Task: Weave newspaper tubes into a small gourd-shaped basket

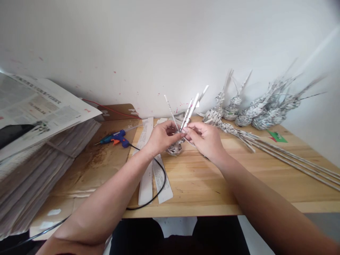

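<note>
Pinching near-closed mid-frame, L hand (163, 137) & R hand (207, 140) hold white printed-paper sticks (193, 107), mostly tilting up-R; round woven-newspaper bulb (174, 149) just below, nearer L.

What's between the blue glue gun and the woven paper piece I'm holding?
The head view shows printed paper strips, part of the black cord and, right by the woven piece, the left hand.

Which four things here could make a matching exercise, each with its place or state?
1. Glue gun
2. Green card
3. Newspaper stack
4. Small woven piece

A. Beneath a loose printed sheet
B. Between left hand and right hand
C. Blue and orange, on cardboard
D. Flat on the wooden table

1-C, 2-D, 3-A, 4-B
</note>
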{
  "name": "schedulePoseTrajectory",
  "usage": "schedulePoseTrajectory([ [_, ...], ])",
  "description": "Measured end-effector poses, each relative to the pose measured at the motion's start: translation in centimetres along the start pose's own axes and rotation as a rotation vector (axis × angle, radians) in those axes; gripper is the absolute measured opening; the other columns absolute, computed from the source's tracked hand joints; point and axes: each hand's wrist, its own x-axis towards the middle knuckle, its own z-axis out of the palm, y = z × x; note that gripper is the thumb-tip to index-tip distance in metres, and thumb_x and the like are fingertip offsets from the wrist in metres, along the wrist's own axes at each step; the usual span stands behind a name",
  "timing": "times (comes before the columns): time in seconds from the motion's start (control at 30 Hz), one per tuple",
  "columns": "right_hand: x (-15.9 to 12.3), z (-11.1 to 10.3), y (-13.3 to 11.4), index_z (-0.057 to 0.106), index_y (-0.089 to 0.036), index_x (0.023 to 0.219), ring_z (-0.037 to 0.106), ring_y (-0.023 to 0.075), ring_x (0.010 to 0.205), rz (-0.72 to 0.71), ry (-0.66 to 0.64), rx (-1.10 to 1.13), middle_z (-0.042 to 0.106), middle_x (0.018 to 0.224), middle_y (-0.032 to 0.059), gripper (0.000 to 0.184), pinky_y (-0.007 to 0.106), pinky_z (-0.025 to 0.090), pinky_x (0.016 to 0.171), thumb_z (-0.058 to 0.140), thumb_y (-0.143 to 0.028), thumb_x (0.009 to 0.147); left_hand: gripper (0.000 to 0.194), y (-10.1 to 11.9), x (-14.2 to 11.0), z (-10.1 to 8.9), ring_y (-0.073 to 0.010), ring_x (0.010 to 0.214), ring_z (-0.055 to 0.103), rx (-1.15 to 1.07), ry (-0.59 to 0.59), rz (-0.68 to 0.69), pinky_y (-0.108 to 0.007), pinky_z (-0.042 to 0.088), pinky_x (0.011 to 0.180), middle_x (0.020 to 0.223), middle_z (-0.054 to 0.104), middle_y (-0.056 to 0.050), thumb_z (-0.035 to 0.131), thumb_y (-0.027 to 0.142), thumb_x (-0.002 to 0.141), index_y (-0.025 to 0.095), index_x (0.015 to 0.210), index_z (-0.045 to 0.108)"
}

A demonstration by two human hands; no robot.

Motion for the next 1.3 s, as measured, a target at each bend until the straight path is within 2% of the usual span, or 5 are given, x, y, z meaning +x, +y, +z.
schedulePoseTrajectory([
  [0.33,0.3,-1.5,-1.0,0.068,-0.021,0.071,0.072,0.0224,0.068,-0.036,-0.06,-0.181,0.076,0.072,0.0057,0.035,0.034,0.056,0.063,0.068,-0.05,0.091,0.028,0.0,0.5,-1.7,-0.0146,0.07,0.065,-0.046,-0.022,-0.01,-0.028,0.052,0.071,0.078,0.071,-0.002,0.082,0.035,0.073,0.016,0.086,0.065],
  [0.63,0.5,-1.5,-0.5,0.077,-0.021,0.106,0.077,0.0231,0.089,-0.067,-0.123,-0.095,0.082,0.099,0.0065,0.021,0.037,0.06,0.083,0.072,-0.023,0.086,0.031,-1.7,1.4,-2.5,-0.0198,0.091,0.072,-0.124,-0.149,0.064,-0.031,0.055,0.09,0.093,0.078,-0.008,0.084,0.036,0.077,0.013,0.095,0.072],
  [0.83,0.4,-1.7,-0.8,0.079,-0.021,0.104,0.075,0.0188,0.083,-0.123,-0.179,-0.214,0.082,0.099,0.0052,0.019,0.03,0.057,0.075,0.068,-0.022,0.089,0.036,-1.1,1.1,-2.4,-0.0136,0.069,0.065,-0.09,-0.173,-0.056,-0.023,0.055,0.063,0.083,0.075,-0.006,0.086,0.036,0.072,0.01,0.095,0.073],
  [1.0,0.4,-1.9,-0.9,0.078,-0.02,0.108,0.065,0.014,0.063,-0.083,-0.219,-0.234,0.077,0.089,0.0037,0.025,0.027,0.048,0.059,0.072,-0.028,0.085,0.037,-0.4,0.8,-2.1,-0.017,0.079,0.072,-0.156,-0.226,-0.07,-0.028,0.063,0.07,0.091,0.076,-0.008,0.085,0.037,0.073,0.011,0.095,0.071],
  [1.3,0.7,-2.9,-1.2,0.076,-0.018,0.103,0.066,0.0144,0.069,-0.1,-0.368,-0.25,0.075,0.087,0.003,0.019,0.026,0.049,0.063,0.067,-0.026,0.088,0.031,-0.4,1.0,-2.5,-0.0154,0.075,0.071,-0.127,-0.31,-0.035,-0.026,0.064,0.069,0.085,0.075,-0.006,0.084,0.035,0.076,0.012,0.089,0.069],
])
